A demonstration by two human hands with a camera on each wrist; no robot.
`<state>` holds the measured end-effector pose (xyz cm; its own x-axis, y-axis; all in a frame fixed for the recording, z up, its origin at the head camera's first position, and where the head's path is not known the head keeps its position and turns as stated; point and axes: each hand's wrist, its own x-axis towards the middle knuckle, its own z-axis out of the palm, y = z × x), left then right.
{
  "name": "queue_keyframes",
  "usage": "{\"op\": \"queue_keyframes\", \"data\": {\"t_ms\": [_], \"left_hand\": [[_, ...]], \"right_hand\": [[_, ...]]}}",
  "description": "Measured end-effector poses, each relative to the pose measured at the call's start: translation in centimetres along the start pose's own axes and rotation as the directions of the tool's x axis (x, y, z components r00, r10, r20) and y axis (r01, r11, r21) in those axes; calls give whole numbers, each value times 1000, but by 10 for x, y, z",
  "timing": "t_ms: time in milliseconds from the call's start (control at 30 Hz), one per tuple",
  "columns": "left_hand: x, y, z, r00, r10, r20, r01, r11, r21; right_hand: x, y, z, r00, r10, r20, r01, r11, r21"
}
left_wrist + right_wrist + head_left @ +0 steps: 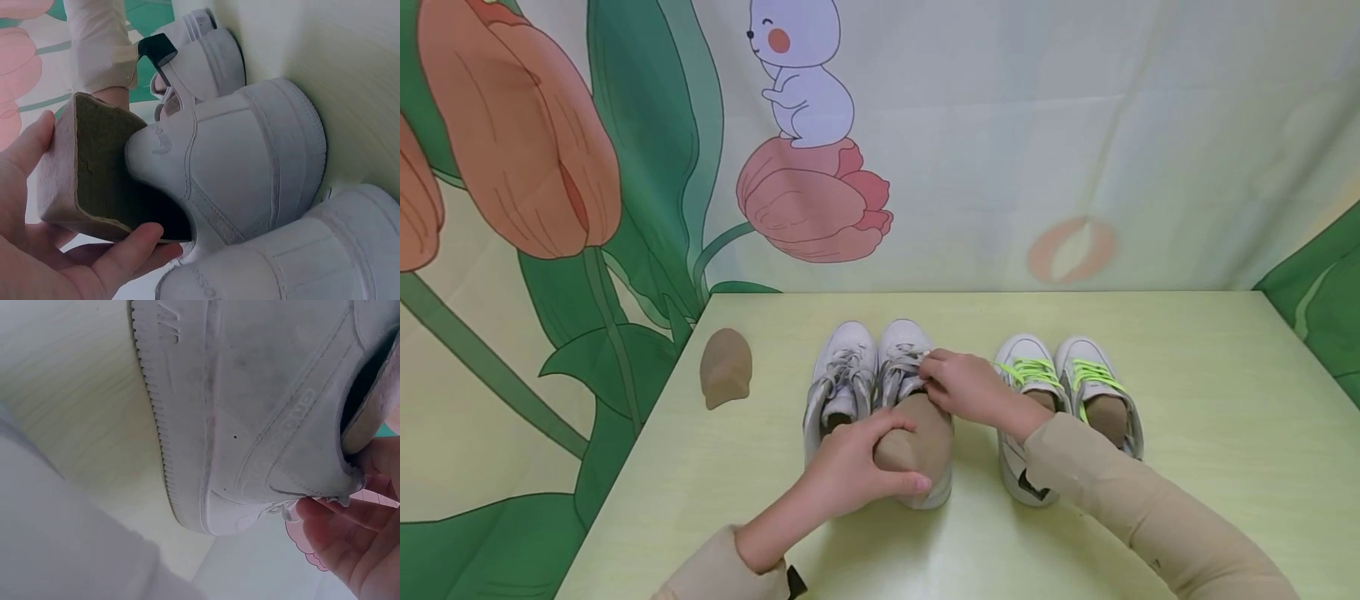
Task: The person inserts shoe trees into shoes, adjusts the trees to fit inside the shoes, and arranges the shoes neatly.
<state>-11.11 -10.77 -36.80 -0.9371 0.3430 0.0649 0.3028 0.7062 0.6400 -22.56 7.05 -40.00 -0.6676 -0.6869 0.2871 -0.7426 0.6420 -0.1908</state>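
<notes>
My left hand [846, 468] grips a hollow brown shoe insert [931, 429], thumb on one side and fingers on the other. The insert sits partly inside the opening of a white sneaker [906, 335], its open back end standing out above the heel in the left wrist view. With my right hand [966, 385] I pinch the edge of that sneaker's upper beside its laces, as the right wrist view shows. Its mate, another white sneaker [852, 340], stands against it on the left, with a dark open mouth and pale laces.
A second brown shoe insert [726, 367] lies at the table's left edge. To the right stands a pair of white sneakers [1024, 348] with neon green laces and brown inserts inside. The pale green table [1240, 433] ends at a printed curtain [970, 167].
</notes>
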Motion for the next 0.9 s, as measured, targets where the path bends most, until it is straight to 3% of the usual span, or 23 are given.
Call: {"op": "queue_keyframes", "data": {"t_ms": [367, 600, 900], "left_hand": [[2, 6, 4, 999, -23, -34, 25, 998, 57], [9, 14, -3, 1000, -18, 2, 17, 995, 95], [9, 14, -13, 999, 11, 43, -15, 996, 93]], "right_hand": [[-1, 0, 0, 999, -34, 21, 35, 997, -75], [1, -1, 0, 999, 21, 48, -19, 999, -41], [2, -1, -2, 997, 26, 74, -25, 1000, -15]]}}
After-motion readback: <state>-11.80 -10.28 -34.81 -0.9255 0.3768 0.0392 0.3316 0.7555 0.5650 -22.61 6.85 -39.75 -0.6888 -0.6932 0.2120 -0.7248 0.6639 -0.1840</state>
